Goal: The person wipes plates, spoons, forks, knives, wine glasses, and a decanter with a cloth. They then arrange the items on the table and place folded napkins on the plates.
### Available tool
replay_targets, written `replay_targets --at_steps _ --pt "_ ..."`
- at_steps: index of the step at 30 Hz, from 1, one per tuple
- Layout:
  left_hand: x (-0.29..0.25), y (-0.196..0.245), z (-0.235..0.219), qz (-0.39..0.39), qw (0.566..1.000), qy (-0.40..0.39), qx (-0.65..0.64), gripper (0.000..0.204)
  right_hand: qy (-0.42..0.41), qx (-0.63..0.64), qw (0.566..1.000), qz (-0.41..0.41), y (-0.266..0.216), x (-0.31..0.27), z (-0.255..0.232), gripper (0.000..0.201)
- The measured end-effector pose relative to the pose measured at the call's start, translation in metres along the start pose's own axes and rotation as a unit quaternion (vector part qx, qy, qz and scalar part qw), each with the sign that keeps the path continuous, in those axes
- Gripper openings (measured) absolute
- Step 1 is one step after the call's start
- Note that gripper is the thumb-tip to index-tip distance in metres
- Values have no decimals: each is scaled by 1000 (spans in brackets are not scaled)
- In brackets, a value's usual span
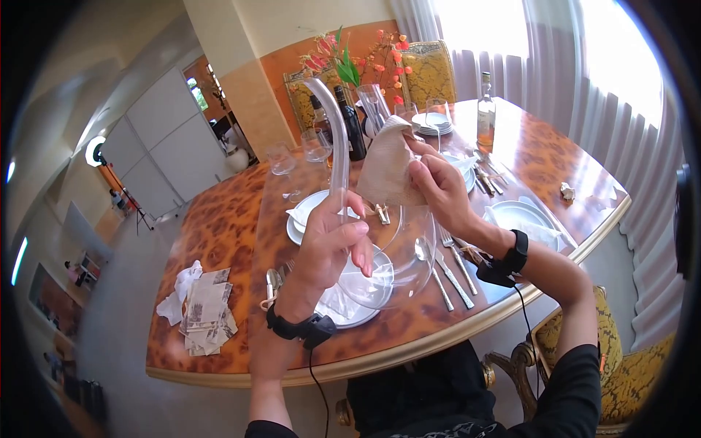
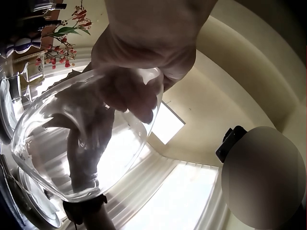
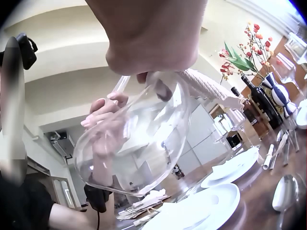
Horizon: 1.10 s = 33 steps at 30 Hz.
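Note:
A clear glass decanter (image 1: pixel 337 131) with a long curved neck is held up over the table's near side. My left hand (image 1: pixel 328 244) grips it around the lower neck, fingers curled on the glass. Opposite, my right hand (image 1: pixel 443 188) pinches a beige cloth or paper napkin (image 1: pixel 383 166) beside the decanter's upper part. The rounded glass body (image 2: pixel 43 143) fills much of the left wrist view, with a hand visible through it. In the right wrist view the textured napkin (image 3: pixel 206 88) hangs by the glass body (image 3: pixel 144 148); the right fingertips are partly hidden.
Below the decanter are a plate (image 1: pixel 350 315) with a napkin, and a spoon (image 1: pixel 423 252) beside knives and forks. Crumpled and flat papers (image 1: pixel 208 310) lie at the left. Wine glasses, dark bottles, a flower vase and a liquor bottle (image 1: pixel 485 117) stand farther back.

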<state>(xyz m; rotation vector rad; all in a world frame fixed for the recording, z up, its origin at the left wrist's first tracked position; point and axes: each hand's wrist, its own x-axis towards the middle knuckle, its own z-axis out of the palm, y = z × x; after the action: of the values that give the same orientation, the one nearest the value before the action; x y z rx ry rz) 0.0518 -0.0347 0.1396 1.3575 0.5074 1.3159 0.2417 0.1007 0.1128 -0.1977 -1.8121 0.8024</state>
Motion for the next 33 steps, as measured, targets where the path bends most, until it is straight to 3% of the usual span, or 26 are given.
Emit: replay_targets --at_steps 1,5,7,8,10,11,12,14,16,19,20,22,24,26,28,29,30,32,33 --pt "0 0 1 -1 1000 0 0 19 48 67 992 91 0 -1 1 31" --pt "-1 -2 3 -15 999 -30 22 19 70 134 983 100 -10 3 6 29" --pt "-2 -2 1 -24 999 -44 21 19 -67 140 975 156 -13 4 -3 33" --pt "-3 -2 0 -38 996 -62 43 19 -63 139 976 156 -15 4 -7 33" --pt "-4 -2 -3 -53 993 -81 65 20 -115 178 950 230 -18 3 -15 38" --pt "-4 -3 -6 -63 993 -91 38 20 -109 257 930 239 -12 2 -18 40" --pt "-3 -4 -9 -73 992 -101 9 20 -107 255 931 239 -11 4 -21 40" --pt "0 -3 -12 -73 993 -98 1 22 -141 388 890 193 -8 11 -28 39" --pt "3 -3 -13 -45 996 -79 -18 22 -134 389 892 186 -11 21 -25 38" --pt "3 -1 -11 -67 996 -53 1 25 -32 233 949 211 -50 36 -15 33" --pt "2 1 -10 -85 995 -40 29 25 -31 235 948 212 -45 40 -11 33" --pt "2 -1 -6 -99 994 -28 47 25 92 169 974 119 -34 54 -5 31" --pt "0 -4 -1 -115 991 -16 64 25 141 175 967 117 -27 67 -12 29" --pt "-4 -7 2 -120 991 -7 61 24 298 60 952 48 -19 79 -28 26" --pt "-7 -2 -1 -97 993 0 65 24 338 60 939 -13 -20 79 -48 25" --pt "-10 1 -4 -72 995 5 70 23 310 29 950 -29 3 78 -67 26" --pt "-10 4 -5 -69 995 10 68 23 250 -16 968 15 2 68 -75 26" --pt "-7 9 -8 -19 997 39 60 26 101 85 981 142 24 45 -77 26" --pt "-4 10 -10 -6 997 35 66 28 39 60 987 143 18 35 -69 30"
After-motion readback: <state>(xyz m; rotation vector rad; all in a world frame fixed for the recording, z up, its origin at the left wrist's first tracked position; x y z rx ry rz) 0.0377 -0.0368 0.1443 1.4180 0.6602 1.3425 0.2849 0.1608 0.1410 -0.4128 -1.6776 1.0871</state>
